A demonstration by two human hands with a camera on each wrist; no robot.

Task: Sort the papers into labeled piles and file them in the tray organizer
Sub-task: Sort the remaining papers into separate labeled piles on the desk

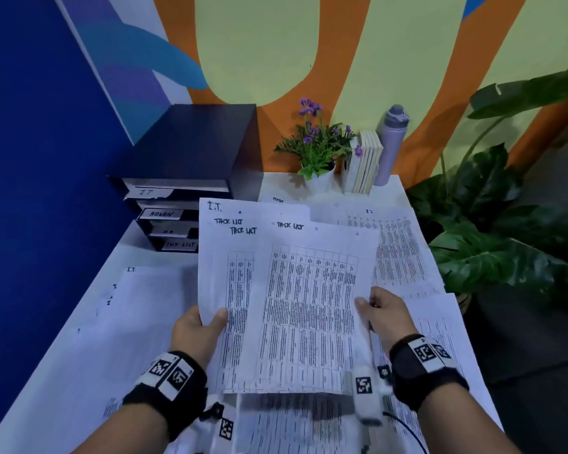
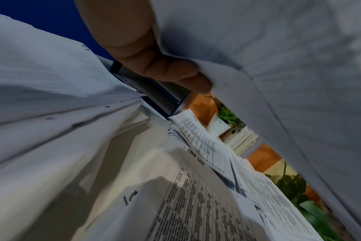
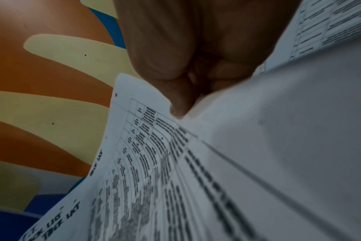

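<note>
Left hand (image 1: 200, 326) and right hand (image 1: 382, 311) each pinch a side of the fanned papers (image 1: 289, 299) mid-frame, above the desk (image 1: 79, 371) — tray organizer (image 1: 177, 204) upper left. Risk: an "I.T." sheet behind the "TASK LIST" ones gets misfiled, or a loose sheet slips out.

tray organizer (image 1: 184, 204) labels: it, admin, task list | held papers (image 1: 289, 290): i.t., task list

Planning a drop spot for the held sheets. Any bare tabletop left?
Little. One bare strip of table lies between the blue wall and the tray organizer; another lies before the flower pot and books. Elsewhere loose papers cover it. Both hands hold the fanned sheets.
</note>
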